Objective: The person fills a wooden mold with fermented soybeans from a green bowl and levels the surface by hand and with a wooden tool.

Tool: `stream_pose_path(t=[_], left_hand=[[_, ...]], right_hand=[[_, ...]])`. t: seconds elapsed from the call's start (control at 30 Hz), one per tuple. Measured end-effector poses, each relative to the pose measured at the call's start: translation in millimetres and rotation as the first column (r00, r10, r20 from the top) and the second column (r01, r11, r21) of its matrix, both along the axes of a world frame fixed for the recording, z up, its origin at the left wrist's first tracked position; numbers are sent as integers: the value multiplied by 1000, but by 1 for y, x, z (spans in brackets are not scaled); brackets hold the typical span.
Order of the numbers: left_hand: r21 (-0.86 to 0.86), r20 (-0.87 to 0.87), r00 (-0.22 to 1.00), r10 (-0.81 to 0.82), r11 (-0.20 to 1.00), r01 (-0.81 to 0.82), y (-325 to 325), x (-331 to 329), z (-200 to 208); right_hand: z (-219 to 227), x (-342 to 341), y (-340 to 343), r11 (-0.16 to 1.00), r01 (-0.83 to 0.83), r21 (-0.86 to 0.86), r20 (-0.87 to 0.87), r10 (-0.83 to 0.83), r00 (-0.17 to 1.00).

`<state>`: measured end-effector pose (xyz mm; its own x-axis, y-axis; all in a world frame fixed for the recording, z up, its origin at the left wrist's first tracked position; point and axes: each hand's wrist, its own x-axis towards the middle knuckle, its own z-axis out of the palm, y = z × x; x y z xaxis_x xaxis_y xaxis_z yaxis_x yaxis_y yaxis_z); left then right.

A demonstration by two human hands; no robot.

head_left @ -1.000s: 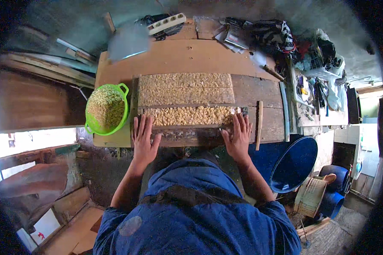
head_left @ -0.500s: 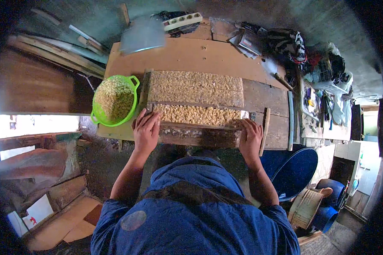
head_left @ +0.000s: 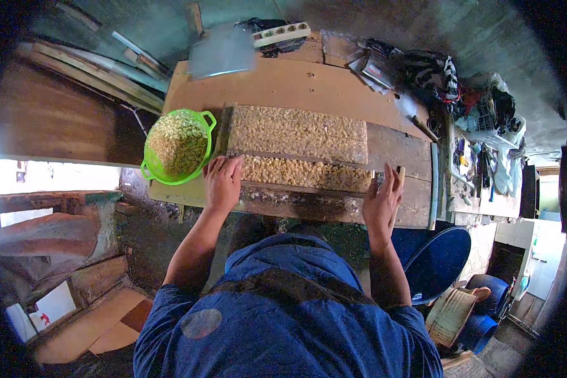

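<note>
A long narrow row of pale yellow, soybean-like beans [head_left: 305, 174] lies in a wooden trough along the near edge of the worktable. My left hand [head_left: 223, 183] rests at its left end, fingers stretched forward over the trough's end and thumb hard to see. At the right end, my right hand [head_left: 383, 200] holds nothing, its fingers apart and pointing forward. A wooden stick [head_left: 400, 171] stands close behind those fingers, partly covered by them. Beyond the row, flat slabs of packed beans [head_left: 299, 133] lie side by side under what looks like clear film.
A green colander [head_left: 201, 160] of beans sits left of the trough. Clear plastic sheets [head_left: 222, 53] and a power strip [head_left: 282, 34] lie at the back of the table [head_left: 264, 85]. A blue drum [head_left: 438, 261] stands below right, and a cluttered side shelf [head_left: 479, 205] is at the right.
My right hand has lifted its fingers off the row's right end and spread them, shifting right toward the wooden stick. My left hand stays at the left end. The whole view has shifted slightly.
</note>
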<state>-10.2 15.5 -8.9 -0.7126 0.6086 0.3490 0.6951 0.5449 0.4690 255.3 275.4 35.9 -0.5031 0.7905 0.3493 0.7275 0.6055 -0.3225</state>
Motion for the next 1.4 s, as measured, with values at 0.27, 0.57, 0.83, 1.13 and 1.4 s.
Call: stream_pose_path(t=[0.27, 0.57, 0.83, 1.13, 1.4], left_hand=[[-20, 25, 999, 30, 999, -29, 4, 2, 3], [-134, -40, 980, -192, 973, 185, -3, 71, 26], [-281, 137, 982, -134, 945, 168, -10, 72, 22], [-282, 220, 973, -64, 951, 126, -24, 68, 18], [-315, 218, 973, -80, 938, 147, -39, 59, 23]], right_hand=[[-11, -6, -56, 894, -440, -84, 159, 448, 880], [-12, -20, -57, 905, -400, -146, 250, 425, 870], [-13, -39, -62, 890, -453, -62, 230, 454, 861], [11, -166, -115, 606, -775, -177, 164, 795, 584], [-3, -174, -114, 596, -766, -242, 210, 803, 558]])
